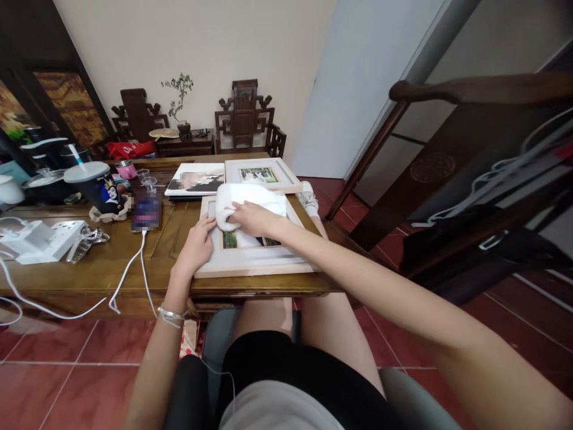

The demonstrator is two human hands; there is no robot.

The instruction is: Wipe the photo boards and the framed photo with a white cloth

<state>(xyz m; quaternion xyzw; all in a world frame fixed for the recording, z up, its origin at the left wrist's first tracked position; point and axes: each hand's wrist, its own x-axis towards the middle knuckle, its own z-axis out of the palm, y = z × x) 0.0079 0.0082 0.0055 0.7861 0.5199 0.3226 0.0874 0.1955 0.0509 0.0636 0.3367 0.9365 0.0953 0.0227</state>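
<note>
By the right hand (251, 218), the cloth (228, 196) is grasped and held on the near frame (255, 263), which is placed along the near edge of the table (176, 230), right of the phone (147, 213). Its left side is touched by the left hand (197, 245), unclenched; the far frame (284, 173) is laid just beyond.

No word, brand or number is legible. White marks, too small to make out, stand on a red bag (128, 150) left of centre in the upper half of the frame. At left, a dark cup (99, 194) bears a printed cartoon figure; beside it, a phone (146, 214) shows a screen blurred into blocks. At right, a round carved emblem (432, 167), its design unclear, marks a wooden chair (405, 197).
</note>
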